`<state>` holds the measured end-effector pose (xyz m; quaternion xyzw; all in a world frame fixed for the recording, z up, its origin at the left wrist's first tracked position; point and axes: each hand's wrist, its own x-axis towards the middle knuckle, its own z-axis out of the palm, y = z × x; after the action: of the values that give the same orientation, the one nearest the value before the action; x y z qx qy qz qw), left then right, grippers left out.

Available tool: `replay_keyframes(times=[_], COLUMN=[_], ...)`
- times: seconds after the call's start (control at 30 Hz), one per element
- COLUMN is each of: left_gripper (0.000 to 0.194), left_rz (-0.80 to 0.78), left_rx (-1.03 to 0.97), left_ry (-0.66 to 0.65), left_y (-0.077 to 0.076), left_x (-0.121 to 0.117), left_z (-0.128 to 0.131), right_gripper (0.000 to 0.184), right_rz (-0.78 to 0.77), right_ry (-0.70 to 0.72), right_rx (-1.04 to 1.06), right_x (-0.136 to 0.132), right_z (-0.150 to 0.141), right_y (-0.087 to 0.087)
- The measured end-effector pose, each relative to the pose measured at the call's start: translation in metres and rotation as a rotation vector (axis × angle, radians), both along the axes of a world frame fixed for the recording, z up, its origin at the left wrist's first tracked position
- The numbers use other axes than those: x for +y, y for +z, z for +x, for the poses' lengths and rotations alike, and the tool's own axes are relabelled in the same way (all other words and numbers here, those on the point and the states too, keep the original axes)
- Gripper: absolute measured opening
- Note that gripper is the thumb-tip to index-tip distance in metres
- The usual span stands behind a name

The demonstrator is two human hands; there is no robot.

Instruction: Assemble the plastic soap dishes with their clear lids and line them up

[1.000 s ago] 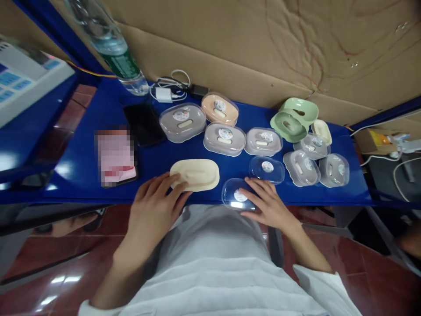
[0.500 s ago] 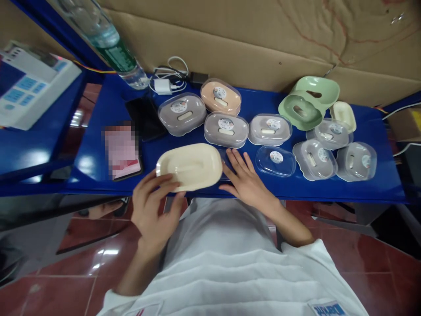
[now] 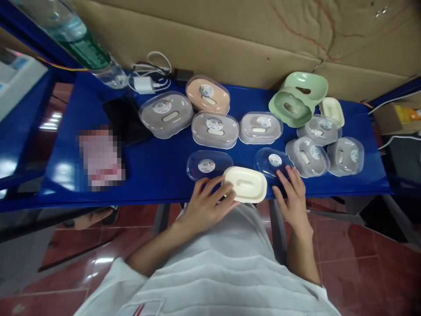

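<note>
My left hand (image 3: 213, 197) grips the left end of a cream soap dish (image 3: 251, 184) near the table's front edge. Behind the dish, to its left, lies a clear lid (image 3: 197, 166) with a round label. My right hand (image 3: 291, 195) has its fingers spread, with the tips at the right edge of a second clear lid (image 3: 265, 162). Whether those fingertips press on the lid I cannot tell. Lidded grey soap boxes (image 3: 215, 137) and a peach one (image 3: 205, 98) stand farther back.
Green dishes (image 3: 292, 107) lean together at the back, beside a small cream dish (image 3: 332, 109). To the right are several lidded grey boxes (image 3: 307, 160). On the left are a dark phone (image 3: 123, 118), a blurred-out phone (image 3: 101, 160), a white charger (image 3: 144, 84) and a water bottle (image 3: 87, 50).
My left hand has carried the cream dish to the right, uncovering the left clear lid. My right hand has moved right to the other clear lid. The view has shifted.
</note>
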<state>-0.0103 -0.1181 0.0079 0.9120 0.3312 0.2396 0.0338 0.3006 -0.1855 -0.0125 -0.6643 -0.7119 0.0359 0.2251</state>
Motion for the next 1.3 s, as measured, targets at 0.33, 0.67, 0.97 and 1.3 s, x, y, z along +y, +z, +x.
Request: replay_keyframes(times=[0.33, 0.67, 0.97, 1.3], left_gripper=[0.022, 0.056, 0.046, 0.013], left_rz=[0.042, -0.036, -0.029, -0.115], left_rx=[0.02, 0.046, 0.014, -0.052], left_ry=[0.02, 0.221, -0.069, -0.066], left_y=[-0.001, -0.014, -0.007, -0.015], left_x=[0.011, 0.035, 0.027, 0.03], left_z=[0.024, -0.046, -0.033, -0.024], right_gripper=[0.063, 0.053, 0.07, 0.075], right_rz=[0.111, 0.055, -0.015, -0.015], right_ry=[0.068, 0.195, 0.147, -0.166], right_rx=[-0.024, -0.082, -0.164, -0.318], right_x=[0.008, 0.011, 0.044, 0.166], right_z=[-0.015, -0.04, -0.008, 0.086], right_y=[-0.001, -0.002, 0.031, 0.078])
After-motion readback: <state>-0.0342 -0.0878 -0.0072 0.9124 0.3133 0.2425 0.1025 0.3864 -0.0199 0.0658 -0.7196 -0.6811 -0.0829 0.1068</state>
